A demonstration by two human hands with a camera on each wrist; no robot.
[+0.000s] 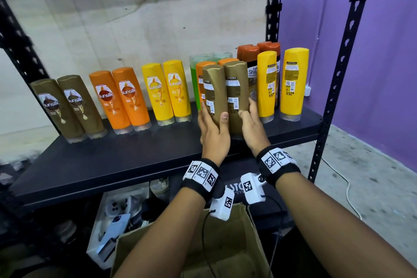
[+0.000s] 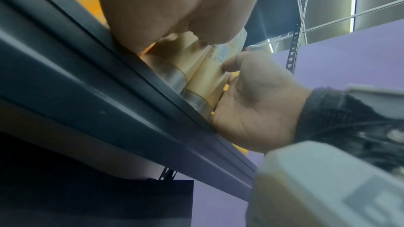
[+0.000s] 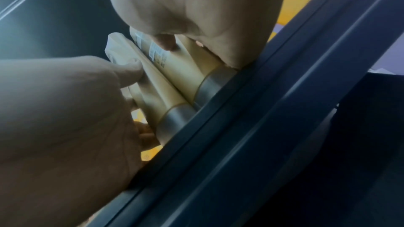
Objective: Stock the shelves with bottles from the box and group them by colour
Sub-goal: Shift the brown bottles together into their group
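Note:
Two brown bottles stand cap-down and side by side over the black shelf (image 1: pixel 112 160), back labels toward me. My left hand (image 1: pixel 214 119) grips the left brown bottle (image 1: pixel 213 88), thumb across its front. My right hand (image 1: pixel 248 115) grips the right brown bottle (image 1: pixel 235 88), fingers wrapped round its right side. The left wrist view shows both clear caps (image 2: pixel 192 99) close to the shelf's front rim, the right hand (image 2: pixel 258 101) beside them. In the right wrist view the left hand (image 3: pixel 65 118) holds its bottle (image 3: pixel 157 92). Whether the caps touch the shelf I cannot tell.
Along the shelf from the left stand two brown (image 1: pixel 67 106), two orange (image 1: pixel 121 99) and two yellow (image 1: pixel 167 90) bottles. Green (image 1: pixel 195 74) and orange bottles sit behind the held pair; two yellow ones (image 1: pixel 293 83) stand at the right. A cardboard box (image 1: pixel 225 244) lies open below.

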